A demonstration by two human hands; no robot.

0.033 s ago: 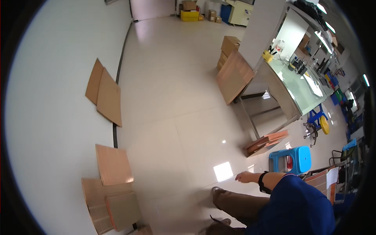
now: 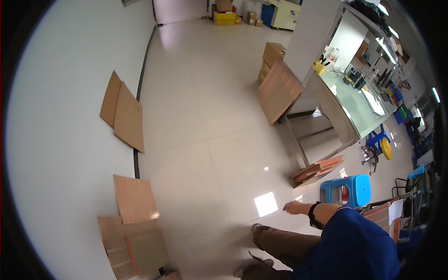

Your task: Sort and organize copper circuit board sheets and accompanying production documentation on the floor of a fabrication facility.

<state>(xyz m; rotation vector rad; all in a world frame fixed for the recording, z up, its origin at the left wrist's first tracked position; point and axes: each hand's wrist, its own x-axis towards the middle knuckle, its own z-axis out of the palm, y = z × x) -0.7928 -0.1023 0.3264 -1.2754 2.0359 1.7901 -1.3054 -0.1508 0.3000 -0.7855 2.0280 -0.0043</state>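
Observation:
My right hand (image 2: 293,207) hangs above the tiled floor at the lower right, below a dark blue sleeve and a black wristband (image 2: 315,215). It looks open, with its fingers loosely bent and nothing seen in them. The nearest thing in the picture is a light blue plastic stool (image 2: 358,190). Just beyond the hand, flat copper-coloured panels (image 2: 318,170) lean by the table's leg. My left hand is out of view. Below the right arm show my brown trouser legs (image 2: 289,243) and shoes, with a thin dark strip (image 2: 259,257) by the lower shoe.
Cardboard sheets (image 2: 128,116) and brownish panels (image 2: 136,198) lean along the left wall. A glass-topped workbench (image 2: 359,109) stands at the right, with a large board (image 2: 280,91) and stacked cartons (image 2: 273,53) beside it. Far back are a yellow crate (image 2: 224,18) and a cream-coloured machine (image 2: 284,15).
My right hand has shifted slightly right and up, its fingers a little more bent. The lower foot has moved a little left. The view has barely moved.

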